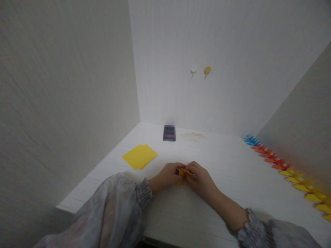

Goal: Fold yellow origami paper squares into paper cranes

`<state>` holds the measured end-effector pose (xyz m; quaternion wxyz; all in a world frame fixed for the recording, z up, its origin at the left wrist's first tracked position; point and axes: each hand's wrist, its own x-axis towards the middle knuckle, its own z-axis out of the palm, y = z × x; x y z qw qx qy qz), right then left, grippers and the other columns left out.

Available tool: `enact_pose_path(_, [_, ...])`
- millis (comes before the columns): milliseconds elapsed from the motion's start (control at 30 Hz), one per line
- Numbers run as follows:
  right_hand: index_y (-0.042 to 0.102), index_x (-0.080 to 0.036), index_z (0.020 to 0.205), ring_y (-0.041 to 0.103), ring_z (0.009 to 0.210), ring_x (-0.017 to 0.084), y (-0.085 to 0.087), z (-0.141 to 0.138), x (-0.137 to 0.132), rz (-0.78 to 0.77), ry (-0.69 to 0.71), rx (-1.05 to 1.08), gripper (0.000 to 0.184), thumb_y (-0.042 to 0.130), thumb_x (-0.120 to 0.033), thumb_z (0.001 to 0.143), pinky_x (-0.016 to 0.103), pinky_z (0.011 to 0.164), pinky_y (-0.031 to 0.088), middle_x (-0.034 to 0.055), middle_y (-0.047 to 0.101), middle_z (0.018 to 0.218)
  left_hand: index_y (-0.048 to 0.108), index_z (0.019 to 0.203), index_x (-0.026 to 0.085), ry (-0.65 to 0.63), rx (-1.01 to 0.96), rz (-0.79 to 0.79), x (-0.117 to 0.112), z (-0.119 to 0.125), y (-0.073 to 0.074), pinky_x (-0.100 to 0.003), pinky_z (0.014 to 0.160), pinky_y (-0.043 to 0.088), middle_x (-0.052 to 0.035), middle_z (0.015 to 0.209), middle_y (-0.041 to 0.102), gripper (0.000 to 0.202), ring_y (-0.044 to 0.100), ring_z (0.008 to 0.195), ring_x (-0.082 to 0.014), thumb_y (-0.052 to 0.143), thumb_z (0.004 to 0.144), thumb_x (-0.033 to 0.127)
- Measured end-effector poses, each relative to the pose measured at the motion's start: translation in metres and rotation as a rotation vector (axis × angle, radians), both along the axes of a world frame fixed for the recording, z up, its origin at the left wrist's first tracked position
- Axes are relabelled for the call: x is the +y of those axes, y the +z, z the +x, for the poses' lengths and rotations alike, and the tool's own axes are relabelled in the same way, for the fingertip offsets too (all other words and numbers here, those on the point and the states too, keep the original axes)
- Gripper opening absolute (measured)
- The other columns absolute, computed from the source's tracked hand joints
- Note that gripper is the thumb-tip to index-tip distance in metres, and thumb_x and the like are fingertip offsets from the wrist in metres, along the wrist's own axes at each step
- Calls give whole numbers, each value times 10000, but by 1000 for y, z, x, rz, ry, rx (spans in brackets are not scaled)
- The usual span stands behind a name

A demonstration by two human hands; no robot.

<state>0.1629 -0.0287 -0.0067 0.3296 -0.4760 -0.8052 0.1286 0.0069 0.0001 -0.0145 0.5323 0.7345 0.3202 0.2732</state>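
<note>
Both of my hands meet near the middle of the white table [222, 162]. My left hand [168, 174] and my right hand [200, 179] are closed in a pinch on a small folded piece of yellow paper [185, 172] held between them, just above the tabletop. A bit of yellow also shows under my fingers on the table. A small stack of flat yellow paper squares [140, 156] lies to the left, a short way beyond my left hand.
A dark small box [169, 133] stands near the back wall. A row of several folded paper pieces [284, 165], blue, then orange, then yellow, runs along the right wall. Two round pins [200, 70] are stuck in the back wall. Walls close in on three sides.
</note>
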Motion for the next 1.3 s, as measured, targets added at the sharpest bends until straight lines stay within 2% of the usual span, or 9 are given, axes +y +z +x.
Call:
enact_pose_path(200, [560, -191, 734, 514, 650, 149, -8, 4, 9, -85, -68, 282, 49, 515, -193, 716, 264, 562, 429, 26, 534, 730, 526, 998, 145, 91, -21, 22, 2, 0, -2, -241, 640, 441, -41, 909, 600, 402, 553, 738, -127, 494, 607, 56])
enact_pose_path(367, [595, -193, 784, 531, 686, 156, -8, 5, 9, -127, 5, 423, 109, 519, -198, 705, 277, 595, 442, 39, 556, 772, 420, 901, 155, 117, -194, -149, 2, 3, -2, -209, 548, 439, -18, 825, 583, 384, 559, 656, -104, 506, 557, 7])
enact_pose_path(467, [608, -184, 790, 537, 613, 141, -4, 5, 7, -218, 15, 481, 132, 513, -229, 710, 259, 524, 439, 36, 562, 751, 392, 863, 156, 71, -268, -250, 0, 5, 1, -214, 524, 448, 5, 761, 569, 363, 555, 609, -94, 498, 551, 3])
enact_pose_path(633, [618, -173, 713, 536, 601, 135, 1, 6, 5, -192, -19, 383, 100, 538, -230, 697, 237, 515, 428, 25, 569, 682, 437, 850, 135, 50, -223, -265, -2, 4, 4, -219, 519, 450, -19, 771, 566, 279, 550, 622, -96, 542, 598, 78])
enact_pose_path(767, [609, -170, 680, 538, 604, 140, 2, 5, 3, -165, -75, 308, 112, 517, -225, 712, 240, 530, 427, 23, 580, 649, 468, 875, 129, 60, -140, -168, -4, 3, 4, -224, 509, 439, -13, 728, 559, 214, 526, 559, -77, 535, 681, 190])
enact_pose_path(933, [629, -168, 758, 562, 624, 150, 1, 4, 2, -148, -117, 303, 143, 495, -205, 724, 250, 553, 443, 41, 626, 700, 482, 888, 127, 106, -66, -86, -5, 2, 7, -205, 490, 434, -3, 708, 545, 209, 504, 527, -65, 494, 679, 129])
enact_pose_path(1033, [638, -184, 824, 573, 655, 151, 2, 6, 2, -107, -64, 292, 185, 480, -174, 730, 255, 576, 453, 46, 642, 761, 490, 891, 124, 107, -41, -74, -4, 1, 5, -208, 501, 443, -8, 725, 548, 226, 509, 539, -67, 472, 666, 103])
enact_pose_path(1167, [644, -197, 868, 566, 678, 145, 2, 8, 3, -26, 107, 260, 222, 481, -137, 729, 256, 599, 456, 41, 615, 738, 510, 884, 121, 52, -23, -91, -2, 0, 2, -228, 532, 452, -11, 717, 563, 221, 520, 547, -77, 478, 666, 116])
enact_pose_path(1300, [654, -206, 826, 545, 640, 128, 3, 11, 3, 8, 170, 256, 216, 470, -128, 745, 231, 539, 439, 34, 574, 706, 529, 870, 113, 29, -41, -140, -4, 0, 8, -235, 553, 448, -9, 690, 566, 201, 523, 547, -77, 504, 673, 145])
